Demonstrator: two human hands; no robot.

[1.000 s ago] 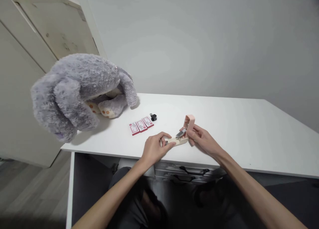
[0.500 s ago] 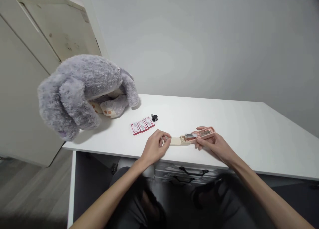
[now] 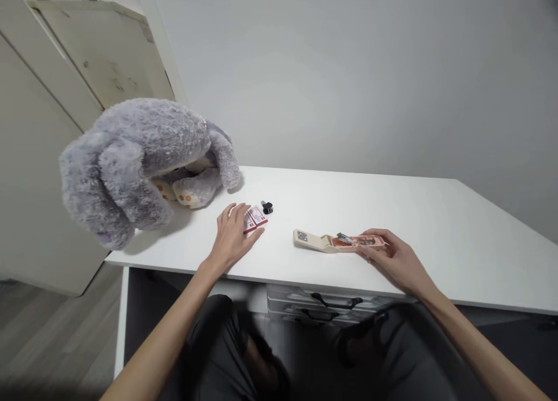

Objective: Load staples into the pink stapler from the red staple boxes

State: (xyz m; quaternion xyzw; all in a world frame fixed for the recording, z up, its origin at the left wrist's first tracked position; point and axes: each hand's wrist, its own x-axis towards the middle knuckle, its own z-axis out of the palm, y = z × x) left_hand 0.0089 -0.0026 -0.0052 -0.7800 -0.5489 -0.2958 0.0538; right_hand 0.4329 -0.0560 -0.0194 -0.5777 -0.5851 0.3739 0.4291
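Note:
A pink and cream stapler (image 3: 335, 242) lies swung open flat on the white table (image 3: 418, 215), its metal staple channel showing. My right hand (image 3: 390, 258) rests at the pink end, fingers curled on it. My left hand (image 3: 233, 232) lies over the small red and white staple boxes (image 3: 256, 217), fingers stretched out and covering most of them. A small black object (image 3: 267, 207) sits just beyond the boxes.
A big grey plush toy (image 3: 139, 163) slumps on the table's far left corner. Behind it a cream cupboard door (image 3: 100, 46) stands by the wall. Under the table front is a drawer unit with black handles (image 3: 335, 301). My knees are below.
The stapler went from half raised to lying fully open on the table. My left hand let go of its cream end and moved left onto the staple boxes.

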